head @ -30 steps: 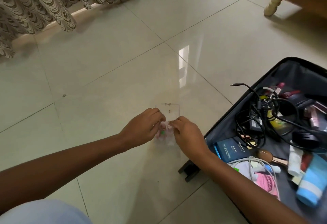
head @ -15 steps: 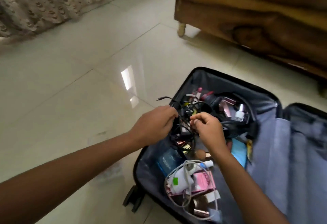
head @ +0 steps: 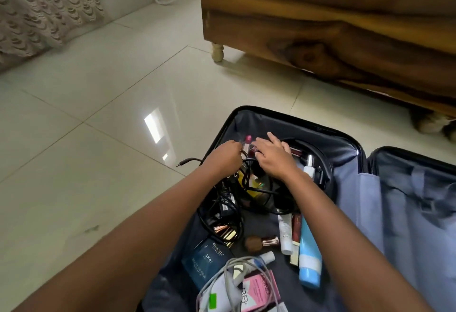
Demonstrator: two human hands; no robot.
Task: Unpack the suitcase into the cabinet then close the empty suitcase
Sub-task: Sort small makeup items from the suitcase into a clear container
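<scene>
Suitcase (head: 296,124) lay open on the floor at five o'clock, loaded. At its eleven o'clock corner, right hand (head: 274,157) grip apart, fingers flat on clutter. Left hand (head: 225,156) grip curled beside black cable (head: 191,160); hold indeterminate. Judged: cable light, limp, snag-prone; gather it at the coils.

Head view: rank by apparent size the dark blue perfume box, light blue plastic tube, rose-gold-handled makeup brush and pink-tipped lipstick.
1. dark blue perfume box
2. light blue plastic tube
3. rose-gold-handled makeup brush
4. pink-tipped lipstick, farther off and partly hidden, so least sure.
</scene>
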